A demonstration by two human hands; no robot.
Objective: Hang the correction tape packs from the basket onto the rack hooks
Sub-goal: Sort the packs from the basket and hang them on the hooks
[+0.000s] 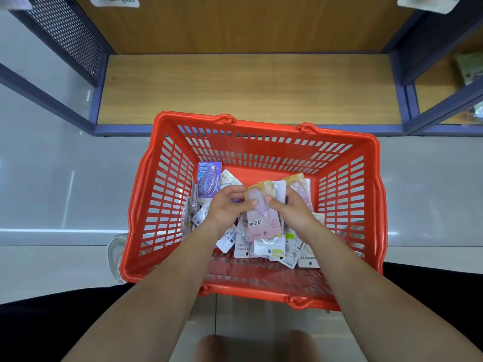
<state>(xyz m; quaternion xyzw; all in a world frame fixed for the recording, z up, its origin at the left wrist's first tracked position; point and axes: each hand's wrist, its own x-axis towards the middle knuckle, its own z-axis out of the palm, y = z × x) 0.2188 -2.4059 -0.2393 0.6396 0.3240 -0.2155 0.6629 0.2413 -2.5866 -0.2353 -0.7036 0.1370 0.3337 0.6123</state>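
Grey tiled floor (52, 178): fills frame at 9 and 3 o'clock.
Wooden shelf (248, 87): bottom board of rack, 12 o'clock of basket.
Red basket (162, 205): on floor, frame centre.
Correction tape packs (264, 252): loose overlapping pile on basket bottom, densest toward 6 o'clock.
Left hand (224, 207): fingers curled, thumb pinching pink pack at its 9 o'clock edge.
Right hand (292, 207): fingers curled, thumb pinching same pack at 3 o'clock edge.
Pink pack (261, 220): between both hands, above pile.
Purple pack (207, 180): 10 o'clock corner of basket.
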